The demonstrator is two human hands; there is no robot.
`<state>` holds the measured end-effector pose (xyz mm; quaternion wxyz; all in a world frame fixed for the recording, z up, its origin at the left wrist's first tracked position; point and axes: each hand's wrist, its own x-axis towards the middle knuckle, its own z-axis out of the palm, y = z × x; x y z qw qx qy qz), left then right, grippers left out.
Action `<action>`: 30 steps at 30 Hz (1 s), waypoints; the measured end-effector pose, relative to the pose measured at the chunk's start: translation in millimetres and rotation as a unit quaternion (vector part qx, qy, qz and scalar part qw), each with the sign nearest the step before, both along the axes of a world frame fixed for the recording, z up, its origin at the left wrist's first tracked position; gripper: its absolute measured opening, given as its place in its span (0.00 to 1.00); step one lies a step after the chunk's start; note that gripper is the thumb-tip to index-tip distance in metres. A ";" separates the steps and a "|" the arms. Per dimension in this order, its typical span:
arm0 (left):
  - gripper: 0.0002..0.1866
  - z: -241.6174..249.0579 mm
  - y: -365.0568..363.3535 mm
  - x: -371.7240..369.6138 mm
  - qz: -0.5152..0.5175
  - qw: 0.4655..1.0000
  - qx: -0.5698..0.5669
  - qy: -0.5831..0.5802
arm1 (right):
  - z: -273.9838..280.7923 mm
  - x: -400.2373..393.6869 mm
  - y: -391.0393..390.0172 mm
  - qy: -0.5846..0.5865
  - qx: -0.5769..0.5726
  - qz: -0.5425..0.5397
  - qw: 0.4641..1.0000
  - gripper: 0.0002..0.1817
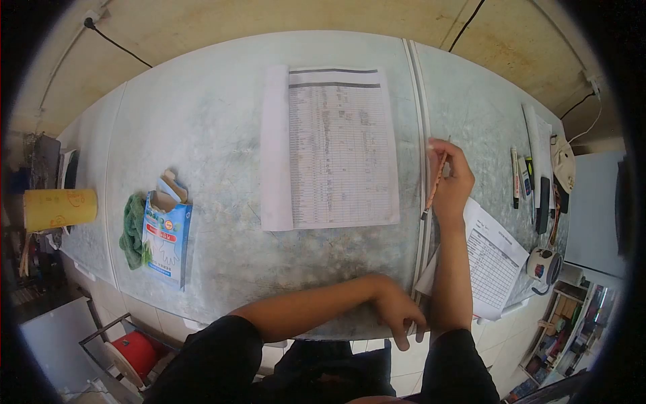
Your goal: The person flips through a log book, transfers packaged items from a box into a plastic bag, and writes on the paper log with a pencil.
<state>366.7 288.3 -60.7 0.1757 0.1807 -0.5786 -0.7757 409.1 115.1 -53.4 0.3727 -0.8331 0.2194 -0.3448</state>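
Observation:
My right hand (452, 178) rests on the table just right of the seam, its fingers closed around a slim brown-patterned pencil (435, 187) with a dark lower end. Bent at the wrist, my left hand (398, 311) hangs at the table's front edge, fingers loosely apart and holding nothing. Ahead of me lies a stack of printed table sheets (342, 148), with a page folded over along its left side. A second printed form (494, 259) lies slanted, partly hidden beneath my right forearm.
At left stand a blue-and-white box (166, 242), torn open, a green cloth (132, 232) and a yellow roll (62, 207). Markers (515, 178), a mug (542, 264) and a cap (562, 161) sit along the right side. A red stool (134, 357) is on the floor.

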 end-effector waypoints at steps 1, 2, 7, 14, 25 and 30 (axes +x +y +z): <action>0.40 0.7 -0.1 0.1 0.000 1.000 0.000 0.001 | 3.8 0.3 1.0 0.014 0.003 -0.002 1.000 0.11; 0.40 1.6 -0.5 0.7 -0.006 1.000 0.007 0.000 | 5.9 0.1 1.2 0.028 0.006 -0.004 1.000 0.12; 0.40 3.5 -1.5 3.1 -0.012 1.000 0.004 0.003 | 0.4 -1.8 -2.9 0.061 -0.004 0.029 0.998 0.15; 0.41 0.3 -1.7 0.6 -0.013 1.000 0.002 -0.006 | -4.3 -4.2 -8.7 0.081 0.065 0.067 0.992 0.12; 0.41 9.5 -2.1 8.7 -0.016 1.000 0.013 -0.002 | -3.8 -2.5 -7.5 0.001 -0.037 0.010 0.999 0.06; 0.39 9.4 -2.4 7.6 -0.024 0.999 0.027 -0.002 | -0.5 -1.0 -7.0 0.080 0.062 0.044 0.994 0.09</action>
